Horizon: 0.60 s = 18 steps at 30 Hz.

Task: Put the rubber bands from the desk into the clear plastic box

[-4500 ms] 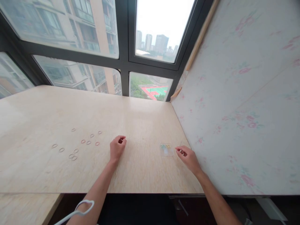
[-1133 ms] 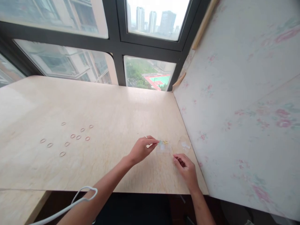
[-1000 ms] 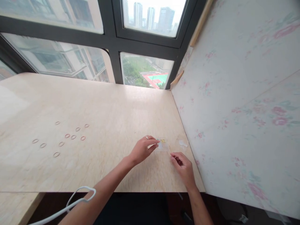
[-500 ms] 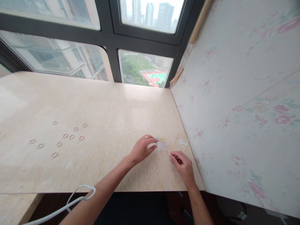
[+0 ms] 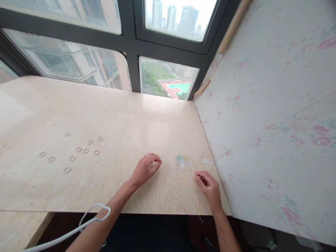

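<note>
Left fingers [image 5: 155, 158] back, box [image 5: 187, 166] rightward (apart)

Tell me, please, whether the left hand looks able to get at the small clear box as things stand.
Probably yes: the left hand is to the left of the small clear box, and nothing seems to stand between them. The right hand is near the box's other side, apparently out of the way.

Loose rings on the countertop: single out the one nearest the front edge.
The thin ring lowest in the head view; all the others lie higher in the picture, farther back on the countertop toward the window.
</note>
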Motion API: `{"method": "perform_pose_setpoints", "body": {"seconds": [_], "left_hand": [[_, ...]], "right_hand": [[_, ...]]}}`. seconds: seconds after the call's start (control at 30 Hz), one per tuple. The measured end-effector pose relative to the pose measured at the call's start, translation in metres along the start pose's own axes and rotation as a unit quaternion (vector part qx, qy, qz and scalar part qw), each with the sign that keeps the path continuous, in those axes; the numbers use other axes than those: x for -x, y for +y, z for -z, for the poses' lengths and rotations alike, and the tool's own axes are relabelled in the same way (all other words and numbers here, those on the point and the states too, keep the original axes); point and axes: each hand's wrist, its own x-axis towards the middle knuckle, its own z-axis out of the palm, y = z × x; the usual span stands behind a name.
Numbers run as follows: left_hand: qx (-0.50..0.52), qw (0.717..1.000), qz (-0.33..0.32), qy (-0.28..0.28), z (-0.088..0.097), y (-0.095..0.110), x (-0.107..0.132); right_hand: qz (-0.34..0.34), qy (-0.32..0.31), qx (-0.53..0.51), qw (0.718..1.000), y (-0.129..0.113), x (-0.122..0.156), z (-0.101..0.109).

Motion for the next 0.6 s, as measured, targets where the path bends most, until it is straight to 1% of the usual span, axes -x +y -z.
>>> {"method": "perform_pose_setpoints", "body": {"seconds": [0.1, 0.17, 0.23, 0.3, 0.37, 0.47, 0.53, 0.6], "left_hand": [[-0.002, 1.0, 0.021, 0.021, 0.016, -0.011, 0.014], [0.003, 0.999, 0.028, 0.043, 0.024, -0.017, 0.022], [0.01, 0.997, 0.035, 0.068, 0.028, -0.021, 0.028], [0.021, 0.994, 0.053, 0.094, 0.03, -0.024, 0.031], [0.037, 0.989, 0.077, 0.117, 0.031, -0.025, 0.031], [0.074, 0.982, 0.107, 0.137, 0.03, -0.027, 0.032], [0.092, 0.98, 0.112, 0.137, 0.029, -0.029, 0.033], [0.084, 0.983, 0.104, 0.123, 0.026, -0.033, 0.034]], "right_hand": [[0.007, 0.008, -0.004, 1.0, 0.0, 0.003, 0.0], [0.01, 0.019, -0.013, 1.0, -0.003, 0.007, -0.003], [0.014, 0.027, -0.022, 0.999, -0.012, 0.011, -0.011], [0.034, 0.025, -0.037, 0.998, -0.029, 0.014, -0.024], [0.075, 0.003, -0.069, 0.995, -0.055, 0.013, -0.041], [0.146, -0.055, -0.128, 0.98, -0.106, 0.0, -0.074], [0.185, -0.106, -0.148, 0.966, -0.143, -0.016, -0.1], [0.223, -0.164, -0.155, 0.948, -0.178, -0.033, -0.132]]}}
